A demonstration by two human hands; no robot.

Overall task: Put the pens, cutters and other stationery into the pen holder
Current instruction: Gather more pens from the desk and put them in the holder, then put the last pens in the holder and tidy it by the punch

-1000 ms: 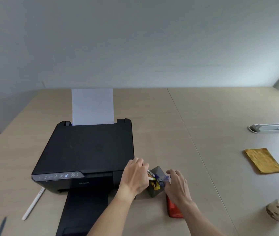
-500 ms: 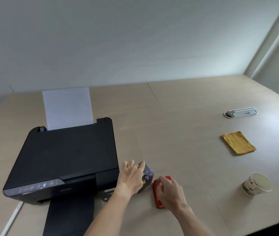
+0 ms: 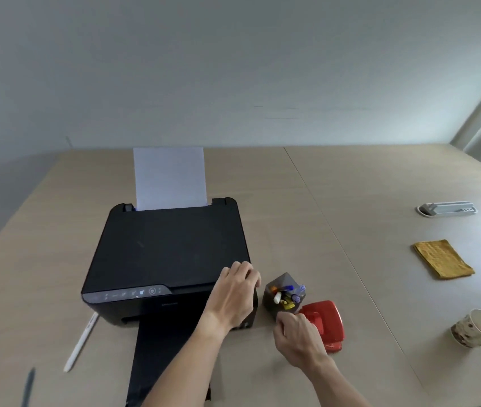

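A grey faceted pen holder [image 3: 274, 302] stands on the table just right of the printer, with blue-capped pens, a white one and a yellow cutter in it. My left hand [image 3: 234, 295] hovers over the printer's front right corner, left of the holder and apart from it, fingers loosely spread and holding nothing. My right hand [image 3: 301, 339] rests near the holder's front, curled against the left edge of a red hole punch [image 3: 328, 320]; its fingertips are hidden. A white pen [image 3: 80, 342] and a dark pen [image 3: 29, 386] lie on the table at the far left.
A black printer [image 3: 168, 254] with an upright white sheet [image 3: 170, 177] and an extended front tray fills the left centre. At the right are a yellow cloth [image 3: 442, 259], a paper cup [image 3: 480, 327] and a white socket bar [image 3: 447, 208].
My left hand has come off the pen holder and moved left over the printer corner. My right hand slid from on top of the red punch to its near-left edge. The view shifted.
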